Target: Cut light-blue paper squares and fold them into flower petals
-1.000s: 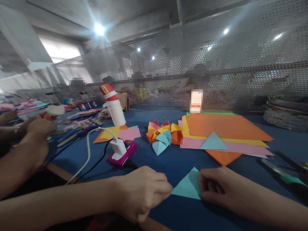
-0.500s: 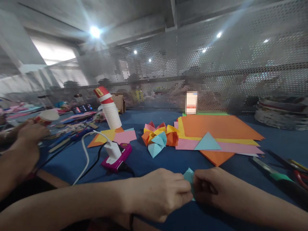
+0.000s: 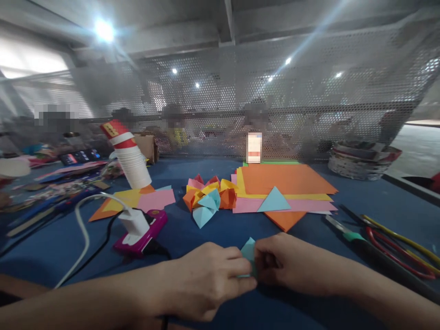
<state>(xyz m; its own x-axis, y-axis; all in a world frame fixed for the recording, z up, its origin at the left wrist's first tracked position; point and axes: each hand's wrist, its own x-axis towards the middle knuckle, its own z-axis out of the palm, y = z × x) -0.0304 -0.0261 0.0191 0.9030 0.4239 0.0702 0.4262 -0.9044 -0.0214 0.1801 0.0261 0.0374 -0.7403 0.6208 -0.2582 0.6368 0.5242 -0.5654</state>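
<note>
A small light-blue piece of folded paper [image 3: 249, 250] is pinched between both of my hands near the front of the blue table. My left hand [image 3: 213, 277] has its fingers closed on the paper's left side, covering much of it. On the other side, my right hand [image 3: 280, 257] grips it with curled fingers. Just beyond sits a folded paper flower [image 3: 209, 198] with orange, yellow, pink and light-blue petals. A light-blue paper triangle [image 3: 275, 200] lies on the stack of coloured paper [image 3: 282, 178] to the right of the flower.
To the left, a purple power strip [image 3: 140, 233] holds a white plug with a cable. Behind it leans a stack of paper cups [image 3: 132, 162]. A craft knife [image 3: 347, 231] and red-and-yellow-handled scissors [image 3: 381, 250] lie at right. A woven basket [image 3: 360, 160] stands farther back.
The view has turned to the right, so everything appears farther left and more of the scissors and basket shows. Both hands keep hold of the light-blue paper, their pose nearly the same.
</note>
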